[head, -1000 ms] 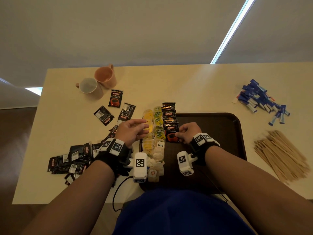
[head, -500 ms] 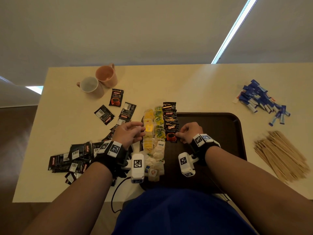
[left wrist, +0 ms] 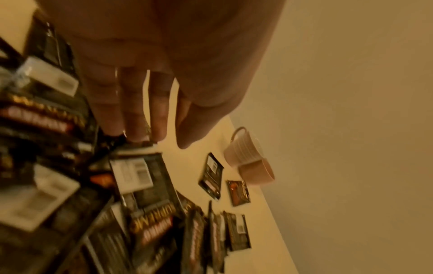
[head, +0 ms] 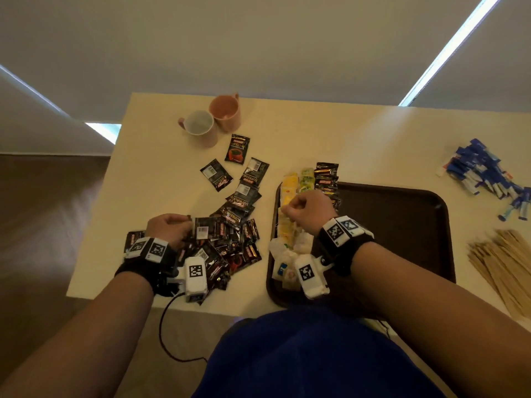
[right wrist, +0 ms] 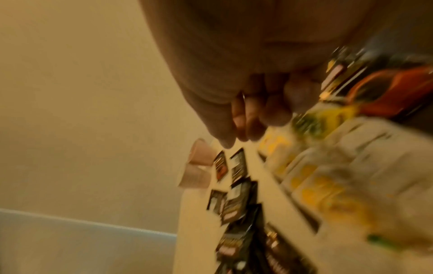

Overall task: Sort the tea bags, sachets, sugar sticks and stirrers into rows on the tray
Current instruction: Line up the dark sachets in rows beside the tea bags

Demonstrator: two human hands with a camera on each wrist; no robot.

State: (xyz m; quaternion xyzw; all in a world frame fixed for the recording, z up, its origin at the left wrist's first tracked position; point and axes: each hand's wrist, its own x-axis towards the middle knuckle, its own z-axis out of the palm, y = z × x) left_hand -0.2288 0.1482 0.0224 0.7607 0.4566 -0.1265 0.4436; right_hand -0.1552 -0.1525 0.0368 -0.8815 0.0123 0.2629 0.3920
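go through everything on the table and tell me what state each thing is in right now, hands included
Left hand: pinching a black sachet at the loose pile.
Right hand: curled over the yellow tea bag row, hold unclear.
Tray: rows along its left side only.
Black sachet row: started, on tray.
Sachet pile: scattered on table.
Sugar sticks: heaped off tray.
Stirrers: heaped off tray.
Mugs: upright, look empty.

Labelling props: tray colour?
Dark brown tray, clearest in the head view.
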